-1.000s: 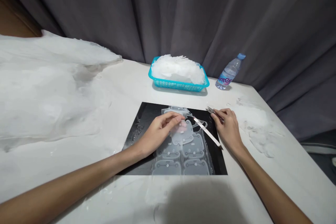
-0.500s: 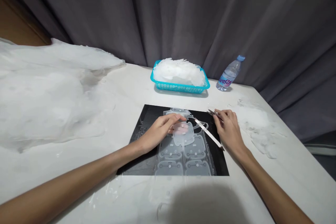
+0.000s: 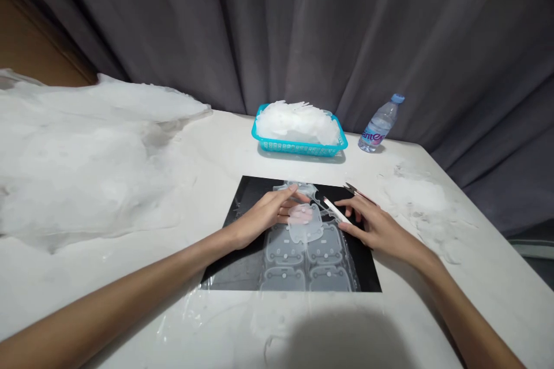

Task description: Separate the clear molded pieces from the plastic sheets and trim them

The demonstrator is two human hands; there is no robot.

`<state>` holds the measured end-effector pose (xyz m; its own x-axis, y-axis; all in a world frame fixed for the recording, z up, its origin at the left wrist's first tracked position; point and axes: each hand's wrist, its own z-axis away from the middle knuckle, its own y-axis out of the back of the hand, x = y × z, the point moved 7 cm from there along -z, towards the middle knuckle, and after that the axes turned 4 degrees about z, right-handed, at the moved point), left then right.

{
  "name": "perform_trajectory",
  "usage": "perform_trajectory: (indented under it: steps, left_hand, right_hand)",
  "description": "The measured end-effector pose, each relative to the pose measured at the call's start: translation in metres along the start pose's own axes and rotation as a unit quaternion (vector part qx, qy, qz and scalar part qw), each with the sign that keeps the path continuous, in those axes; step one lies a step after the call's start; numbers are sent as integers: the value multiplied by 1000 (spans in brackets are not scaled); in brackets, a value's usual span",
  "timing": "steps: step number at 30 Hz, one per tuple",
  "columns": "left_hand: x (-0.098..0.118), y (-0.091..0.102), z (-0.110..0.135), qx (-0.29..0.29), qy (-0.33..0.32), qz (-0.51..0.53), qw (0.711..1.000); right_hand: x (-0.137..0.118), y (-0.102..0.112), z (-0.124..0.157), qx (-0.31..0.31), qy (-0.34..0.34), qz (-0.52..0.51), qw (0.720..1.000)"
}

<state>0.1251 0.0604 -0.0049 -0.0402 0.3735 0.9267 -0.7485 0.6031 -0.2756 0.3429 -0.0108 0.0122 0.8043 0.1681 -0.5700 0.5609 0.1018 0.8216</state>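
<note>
My left hand (image 3: 263, 214) holds a translucent plastic piece (image 3: 306, 230) with rounded corners; its fingers show through from behind it. The piece lies over a sheet of similar translucent pieces (image 3: 285, 251) on a black mat (image 3: 242, 268). My right hand (image 3: 367, 222) is at the mat's right side, thumb and fingers closed around a slim white tool (image 3: 335, 209) whose lower end the hand hides. Just beyond the right fingers lies a pointed metal tool (image 3: 361, 193) with a reddish handle, perhaps snips or tweezers, partly hidden.
A blue plastic basket (image 3: 298, 148) heaped with white translucent pieces stands behind the mat. To its right is a water bottle (image 3: 378, 127). A large pile of clear plastic sheets (image 3: 86, 167) covers the table's left side, and translucent scraps (image 3: 419, 196) lie at the right.
My right hand has let go of the pointed metal tool and moved left and toward me onto the white tool. The left hand keeps the translucent piece in about the same place.
</note>
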Motion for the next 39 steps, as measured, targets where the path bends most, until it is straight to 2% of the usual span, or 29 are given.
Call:
perform_trajectory:
  steps: [3, 7, 9, 12, 16, 19, 21, 24, 27, 31, 33, 35, 37, 39]
  left_hand:
    - [1, -1, 0, -21, 14, 17, 1000]
    - [2, 0, -1, -38, 21, 19, 999]
    - [3, 0, -1, -45, 4, -15, 999]
    - [10, -2, 2, -67, -47, -123, 989]
    - [27, -1, 8, -96, -72, -213, 970]
    - [59, 8, 3, -86, -102, -244, 961]
    - [93, 21, -10, -32, -151, -244, 958]
    - [147, 44, -40, 61, -225, -236, 943]
    - [196, 64, -77, 157, -290, -233, 915]
    - [233, 71, -120, 217, -322, -281, 878]
    - [240, 69, -128, 232, -339, -321, 853]
    - [237, 65, -122, 238, -364, -364, 824]
    - [221, 58, -102, 224, -386, -407, 797]
    - [190, 45, -70, 176, -395, -448, 782]
  right_hand:
    - [15, 6, 5, -57, -39, -95, 993]
    - [29, 11, 8, -55, -83, -165, 981]
    - [33, 10, 10, -47, -95, -170, 980]
    - [37, 4, 9, -52, -103, -162, 980]
    - [41, 2, 3, -11, -104, -105, 989]
    - [41, 1, -2, 17, -106, -71, 992]
    - [40, 0, -4, 29, -107, -63, 992]
    - [40, -2, -6, 32, -111, -67, 991]
    - [41, -5, -9, 29, -112, -75, 990]
    - [44, -7, -14, 30, -108, -79, 991]
    - [44, -7, -14, 31, -104, -80, 991]
    - [44, -6, -13, 32, -100, -79, 991]
    - [44, -5, -11, 34, -98, -77, 992]
    - [45, -3, -9, 34, -97, -75, 992]
